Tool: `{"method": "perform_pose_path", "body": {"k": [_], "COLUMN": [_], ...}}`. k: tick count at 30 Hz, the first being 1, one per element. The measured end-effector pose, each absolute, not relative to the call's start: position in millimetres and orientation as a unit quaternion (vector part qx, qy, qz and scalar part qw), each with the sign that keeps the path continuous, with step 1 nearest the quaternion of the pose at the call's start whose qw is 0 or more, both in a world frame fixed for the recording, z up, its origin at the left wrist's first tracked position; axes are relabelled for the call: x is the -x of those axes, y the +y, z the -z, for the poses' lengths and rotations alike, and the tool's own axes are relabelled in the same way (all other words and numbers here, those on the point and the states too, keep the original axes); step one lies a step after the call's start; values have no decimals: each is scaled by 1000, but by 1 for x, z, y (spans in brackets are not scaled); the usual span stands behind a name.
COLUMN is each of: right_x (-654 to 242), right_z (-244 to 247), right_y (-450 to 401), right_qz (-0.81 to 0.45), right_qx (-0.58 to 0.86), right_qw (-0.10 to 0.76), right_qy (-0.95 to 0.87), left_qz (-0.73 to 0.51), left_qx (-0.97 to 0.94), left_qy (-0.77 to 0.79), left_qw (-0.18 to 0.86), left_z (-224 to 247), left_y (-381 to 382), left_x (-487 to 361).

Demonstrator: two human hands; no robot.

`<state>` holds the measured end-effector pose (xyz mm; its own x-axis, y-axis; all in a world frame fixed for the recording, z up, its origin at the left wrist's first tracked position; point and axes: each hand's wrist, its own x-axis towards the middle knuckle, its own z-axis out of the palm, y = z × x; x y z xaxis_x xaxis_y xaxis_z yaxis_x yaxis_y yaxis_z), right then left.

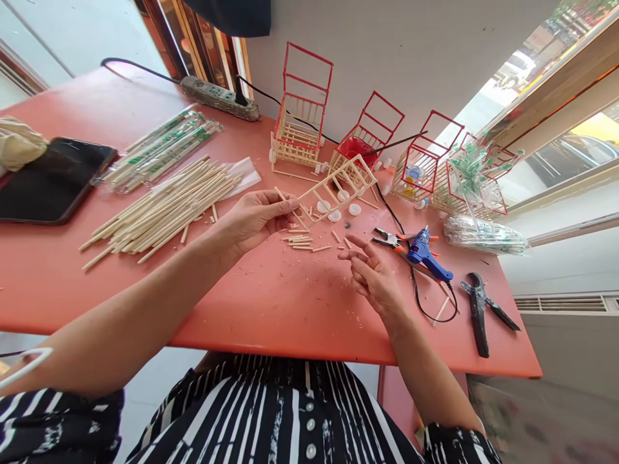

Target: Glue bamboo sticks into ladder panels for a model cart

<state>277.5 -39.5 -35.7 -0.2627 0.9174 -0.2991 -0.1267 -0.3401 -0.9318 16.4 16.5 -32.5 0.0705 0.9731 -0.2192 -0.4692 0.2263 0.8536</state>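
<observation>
My left hand (261, 218) pinches one end of a ladder-like frame of thin wooden sticks (329, 177), held tilted above the table. A thin stick crosses at my left fingertips; I cannot tell whether it is joined to the frame. My right hand (372, 277) is apart from the frame, lower and to the right, its index finger stretched out and the others partly bent. Nothing shows between its fingers. Below the frame lie short cut stick pieces (298, 241) and white round caps (355, 209).
On the red table (232, 316), wooden sticks (164, 206) and wrapped bundles (164, 148) lie left, near a black tablet (53, 183). Red-trimmed stick chairs (297, 132) stand behind. Right are pliers (385, 238), a blue glue gun (425, 254) and a black-handled cutter (478, 316).
</observation>
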Motion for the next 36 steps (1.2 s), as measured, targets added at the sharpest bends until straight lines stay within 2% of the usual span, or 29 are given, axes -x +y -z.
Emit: {"method": "perform_pose_path", "body": {"k": [7,13,19,26,36], "right_x": [-278,-278,-315,-301,-297], "right_z": [44,29,18,19,30], "right_y": [-32,-34,-10,6,-2], "right_qz": [-607,-593,-530,-461,-461], "right_qx": [512,507,531,542,548], "right_qw": [402,394,460,440,401], "right_qy": [-456,-486,-474,-548,-572], "left_qz": [-515,-470,-418,-390,-387], "left_qx": [-326,-361,-411,-432,-466], "left_qy": [414,395,396,405,436], "left_qw": [676,702,707,705,665], "left_z": [27,30,29,38,41], "left_y": [10,8,15,20,11], "left_x": [-26,-29,-19,-16,-32]}}
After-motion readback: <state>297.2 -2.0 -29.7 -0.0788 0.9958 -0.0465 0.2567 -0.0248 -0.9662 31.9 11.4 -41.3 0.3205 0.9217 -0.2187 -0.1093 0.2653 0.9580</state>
